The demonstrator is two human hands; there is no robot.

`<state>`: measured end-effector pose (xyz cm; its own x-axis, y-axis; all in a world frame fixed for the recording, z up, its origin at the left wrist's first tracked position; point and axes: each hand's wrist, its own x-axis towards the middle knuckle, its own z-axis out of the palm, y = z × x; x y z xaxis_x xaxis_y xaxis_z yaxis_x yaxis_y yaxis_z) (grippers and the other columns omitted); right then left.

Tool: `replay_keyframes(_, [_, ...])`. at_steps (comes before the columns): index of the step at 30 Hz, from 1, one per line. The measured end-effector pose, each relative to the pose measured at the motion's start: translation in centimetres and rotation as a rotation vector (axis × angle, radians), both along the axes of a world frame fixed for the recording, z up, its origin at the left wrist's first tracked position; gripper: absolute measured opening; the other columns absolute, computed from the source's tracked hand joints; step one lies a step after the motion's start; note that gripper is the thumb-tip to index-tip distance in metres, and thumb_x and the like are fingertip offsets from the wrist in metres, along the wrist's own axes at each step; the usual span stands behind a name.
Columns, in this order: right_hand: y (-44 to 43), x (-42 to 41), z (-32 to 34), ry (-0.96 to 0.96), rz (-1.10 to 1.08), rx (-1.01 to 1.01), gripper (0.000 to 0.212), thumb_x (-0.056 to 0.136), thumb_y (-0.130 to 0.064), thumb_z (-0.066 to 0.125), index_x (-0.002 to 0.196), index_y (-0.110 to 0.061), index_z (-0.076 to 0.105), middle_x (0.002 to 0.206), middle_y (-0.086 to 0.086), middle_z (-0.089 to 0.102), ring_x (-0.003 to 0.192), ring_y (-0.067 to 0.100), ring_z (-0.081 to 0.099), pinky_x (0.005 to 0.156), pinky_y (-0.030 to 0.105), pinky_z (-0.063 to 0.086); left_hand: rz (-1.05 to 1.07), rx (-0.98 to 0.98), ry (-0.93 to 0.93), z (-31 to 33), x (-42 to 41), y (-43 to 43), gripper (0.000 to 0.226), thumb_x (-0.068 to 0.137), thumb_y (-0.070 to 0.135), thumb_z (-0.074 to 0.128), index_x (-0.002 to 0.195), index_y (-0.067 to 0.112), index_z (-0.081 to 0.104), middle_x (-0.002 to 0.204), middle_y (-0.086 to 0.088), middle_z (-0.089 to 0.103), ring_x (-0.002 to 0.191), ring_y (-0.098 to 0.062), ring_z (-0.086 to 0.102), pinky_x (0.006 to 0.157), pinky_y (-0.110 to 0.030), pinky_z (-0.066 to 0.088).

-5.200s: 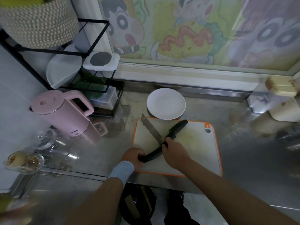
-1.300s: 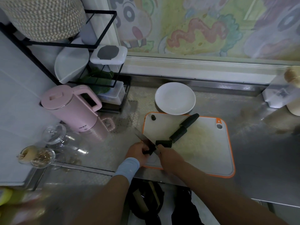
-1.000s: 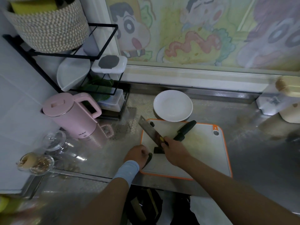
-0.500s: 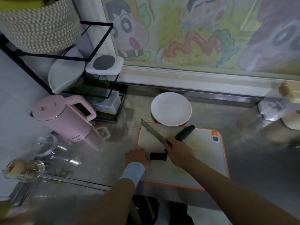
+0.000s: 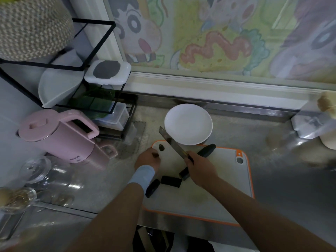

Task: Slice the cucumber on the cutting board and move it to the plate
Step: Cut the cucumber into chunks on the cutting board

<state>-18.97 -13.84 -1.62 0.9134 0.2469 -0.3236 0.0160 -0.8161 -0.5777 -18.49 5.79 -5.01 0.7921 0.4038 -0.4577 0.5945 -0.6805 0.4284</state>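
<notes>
The dark green cucumber lies cut on the white, orange-rimmed cutting board (image 5: 220, 180). A long piece (image 5: 207, 150) lies at the far side. Shorter chunks (image 5: 171, 180) sit near my wrists, and one of them (image 5: 152, 187) is at the board's left edge. A small end bit (image 5: 161, 146) rests in the far left corner. My left hand (image 5: 147, 160) is beside it and pinches a small dark cucumber piece (image 5: 155, 155). My right hand (image 5: 199, 169) grips the knife (image 5: 171, 142), blade raised and pointing toward the empty white plate (image 5: 188, 124) behind the board.
A pink kettle (image 5: 54, 135) stands to the left on the steel counter. Behind it is a black wire rack (image 5: 91, 88) with containers. Glass lids (image 5: 34, 170) lie at the near left. Jars (image 5: 327, 128) stand at the far right. The counter edge runs just below the board.
My left hand let go of the cut chunk and moved to the board's far left corner, now pinching a small piece. The knife lifted off the cucumber. More chunks lie separated.
</notes>
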Motion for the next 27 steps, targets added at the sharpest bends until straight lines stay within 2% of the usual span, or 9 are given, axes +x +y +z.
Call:
replay_keyframes(2, [-0.4,0.5,-0.2,0.002,-0.009,0.004,0.019,0.102,-0.037,0.037,0.101,-0.025,0.051,0.071,-0.001,0.057,0.065,0.02,0.057,0.061,0.039,0.05,0.082,-0.13,-0.06,-0.4,1.2,0.2,0.027,0.087,0.016,0.048,0.103,0.026,0.068,0.118,-0.003,0.062,0.102,-0.028,0.059,0.087,-0.027,0.044])
replay_keyframes(4, [-0.7,1.0,-0.6,0.009,-0.015,0.001,0.02,0.102,-0.037,0.037,0.101,-0.024,0.052,0.073,-0.001,0.058,0.067,0.021,0.057,0.064,0.041,0.051,0.084,-0.193,-0.105,-0.7,1.8,0.5,0.023,0.084,0.01,0.057,0.1,0.021,0.069,0.109,-0.004,0.067,0.099,-0.025,0.062,0.084,-0.024,0.045])
replay_keyframes(6, [-1.0,1.5,-0.9,0.015,-0.02,-0.006,0.021,0.101,-0.038,0.037,0.104,-0.025,0.053,0.076,-0.002,0.059,0.071,0.021,0.058,0.066,0.039,0.052,0.09,-0.17,-0.113,-0.9,2.0,0.8,0.024,0.082,0.009,0.062,0.103,0.018,0.069,0.102,-0.004,0.069,0.097,-0.022,0.064,0.08,-0.024,0.047])
replay_keyframes(10, [-1.1,2.1,-1.4,0.023,-0.032,-0.022,0.024,0.101,-0.04,0.037,0.11,-0.027,0.055,0.083,-0.002,0.061,0.077,0.022,0.059,0.07,0.037,0.052,0.2,-0.098,-0.084,-1.0,2.6,0.9,0.015,0.083,0.014,0.053,0.083,0.02,0.067,0.095,-0.008,0.068,0.085,-0.029,0.062,0.08,-0.034,0.052])
replay_keyframes(13, [-1.1,2.4,-1.2,0.03,-0.035,-0.023,0.025,0.1,-0.04,0.038,0.111,-0.025,0.056,0.087,0.0,0.061,0.081,0.024,0.06,0.071,0.036,0.051,0.104,-0.04,-0.08,-0.6,2.2,0.8,0.025,0.085,0.01,0.045,0.095,0.018,0.067,0.098,-0.008,0.065,0.081,-0.026,0.058,0.074,-0.031,0.049])
replay_keyframes(17, [-1.9,2.3,-0.2,0.005,-0.056,0.0,0.026,0.1,-0.039,0.038,0.115,-0.026,0.055,0.088,-0.002,0.06,0.081,0.022,0.06,0.071,0.034,0.051,0.066,0.015,-0.183,0.4,1.2,-0.1,0.036,0.084,0.003,0.044,0.109,0.019,0.065,0.111,-0.007,0.062,0.097,-0.028,0.059,0.086,-0.034,0.048])
replay_keyframes(21, [-4.1,2.2,0.6,-0.067,-0.121,-0.009,0.029,0.101,-0.037,0.036,0.118,-0.026,0.056,0.092,0.004,0.064,0.084,0.027,0.06,0.067,0.033,0.046,-0.116,-0.117,-0.251,2.1,1.5,-4.3,0.026,0.087,0.01,0.049,0.101,0.021,0.067,0.106,0.001,0.061,0.095,-0.022,0.059,0.083,-0.027,0.047])
replay_keyframes(24, [-7.0,1.7,0.5,-0.094,-0.194,-0.039,0.033,0.102,-0.036,0.032,0.124,-0.029,0.055,0.107,0.004,0.067,0.098,0.029,0.062,0.078,0.035,0.048,-0.299,-0.179,-0.122,2.3,2.2,-8.2,0.021,0.091,0.021,0.048,0.105,0.019,0.064,0.107,-0.003,0.064,0.096,-0.025,0.06,0.085,-0.034,0.049])
replay_keyframes(27, [-9.7,0.9,-0.1,-0.108,-0.245,-0.094,0.037,0.1,-0.036,0.031,0.133,-0.04,0.047,0.121,0.002,0.064,0.107,0.029,0.059,0.094,0.041,0.046,-0.41,-0.149,-0.077,1.6,2.7,-11.8,0.032,0.088,0.03,0.052,0.119,0.027,0.059,0.119,-0.003,0.061,0.104,-0.029,0.057,0.092,-0.039,0.047])
